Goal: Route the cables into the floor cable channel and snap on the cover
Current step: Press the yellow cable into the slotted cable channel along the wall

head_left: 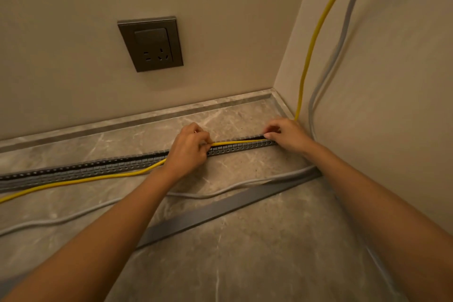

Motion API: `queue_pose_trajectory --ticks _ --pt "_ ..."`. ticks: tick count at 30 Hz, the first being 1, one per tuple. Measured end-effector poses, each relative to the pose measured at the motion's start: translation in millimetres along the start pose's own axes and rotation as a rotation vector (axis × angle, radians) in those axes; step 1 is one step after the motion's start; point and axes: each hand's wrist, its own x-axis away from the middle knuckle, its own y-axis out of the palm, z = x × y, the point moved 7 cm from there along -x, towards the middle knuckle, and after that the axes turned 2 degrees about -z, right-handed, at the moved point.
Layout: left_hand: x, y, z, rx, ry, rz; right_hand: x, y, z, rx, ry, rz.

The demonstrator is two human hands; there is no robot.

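Both hands' fingers pinch yellow cable (239, 142) over channel (98, 167); left hand (188, 149), right hand (285, 133). Best: seat progressively leftward, keeping tension.

Yellow cable (235, 142) partly inside slotted grey channel (98, 167); cover (220, 208) loose alongside.

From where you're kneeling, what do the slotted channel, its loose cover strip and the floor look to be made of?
The slotted channel looks like grey moulded plastic: thin, evenly spaced fingers, matte. The cover strip, lying loose on the floor, seems to be the same matte grey plastic, flat and smooth. The floor appears to be polished stone or stone-look tile: pale veins and a soft sheen; which one, I cannot tell.
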Motion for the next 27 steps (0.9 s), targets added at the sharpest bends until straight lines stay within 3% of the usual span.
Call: queue_pose_trajectory --ticks 7,12,16,19,23,27 --pt "19.3 14.2 26.3 -0.396 0.174 -0.06 11.5 2.0 20.1 -0.235 0.137 0.04" --pt "23.2 16.1 28.8 -0.271 -0.009 -0.108 11.7 -1.5 20.3 -0.019 0.175 -0.008" --pt "21.0 12.1 17.0 -0.092 0.037 -0.128 11.9 0.4 10.4 0.22 0.175 -0.041" --pt "22.3 -2.6 9.9 0.029 0.075 -0.054 20.6 -1.8 -1.4 0.41 0.211 0.003" --pt "31.3 -18.8 -1.1 -0.111 0.023 -0.032 29.0 3.2 -46.0 0.652 0.104 0.132" --pt "42.3 -30.9 -25.8 -0.322 -0.076 -0.086 24.7 44.5 -95.0 0.519 -0.087 0.09"
